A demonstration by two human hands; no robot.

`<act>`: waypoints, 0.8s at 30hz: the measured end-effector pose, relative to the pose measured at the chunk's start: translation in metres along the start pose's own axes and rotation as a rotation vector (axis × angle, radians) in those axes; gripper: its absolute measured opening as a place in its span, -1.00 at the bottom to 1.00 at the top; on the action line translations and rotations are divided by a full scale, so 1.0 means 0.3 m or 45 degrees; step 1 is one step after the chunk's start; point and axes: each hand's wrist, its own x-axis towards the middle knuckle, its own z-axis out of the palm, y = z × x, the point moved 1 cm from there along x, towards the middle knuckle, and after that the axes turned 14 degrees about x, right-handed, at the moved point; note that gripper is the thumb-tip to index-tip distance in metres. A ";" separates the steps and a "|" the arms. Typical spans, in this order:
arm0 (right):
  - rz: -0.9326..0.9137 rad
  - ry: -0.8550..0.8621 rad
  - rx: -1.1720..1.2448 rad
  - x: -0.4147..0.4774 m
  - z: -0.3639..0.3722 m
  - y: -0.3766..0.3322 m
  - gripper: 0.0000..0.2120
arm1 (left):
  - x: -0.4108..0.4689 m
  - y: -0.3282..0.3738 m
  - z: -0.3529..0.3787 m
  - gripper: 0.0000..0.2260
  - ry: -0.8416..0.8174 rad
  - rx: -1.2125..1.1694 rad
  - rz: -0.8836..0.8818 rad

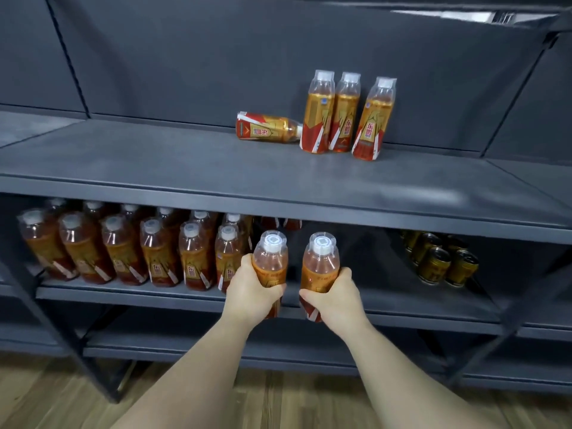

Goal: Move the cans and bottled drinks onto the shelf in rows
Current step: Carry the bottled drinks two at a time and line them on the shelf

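Note:
My left hand [252, 291] grips an orange drink bottle [270, 255] with a white cap, held upright at the front of the lower shelf [402, 301]. My right hand [332, 297] grips a second such bottle [320, 261] just to its right. Several more bottles [123, 246] stand in rows on the left of that lower shelf. On the upper shelf [185, 168] three bottles [343, 113] stand upright near the back, and one bottle [267, 127] lies on its side to their left.
Several gold and black cans [439, 258] stand on the right of the lower shelf. The dark grey shelving has slanted frame bars [62, 329] at left and right. A further shelf [216, 351] lies below. Wood flooring [62, 397] is underfoot.

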 end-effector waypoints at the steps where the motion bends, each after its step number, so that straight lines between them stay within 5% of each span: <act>1: -0.004 0.011 0.006 0.023 0.011 0.020 -0.39 | 0.018 -0.015 0.020 -0.46 0.005 -0.007 0.004; 24: -0.319 0.290 0.000 0.426 0.226 0.273 -0.34 | 0.409 -0.211 0.301 -0.31 0.313 -0.046 0.211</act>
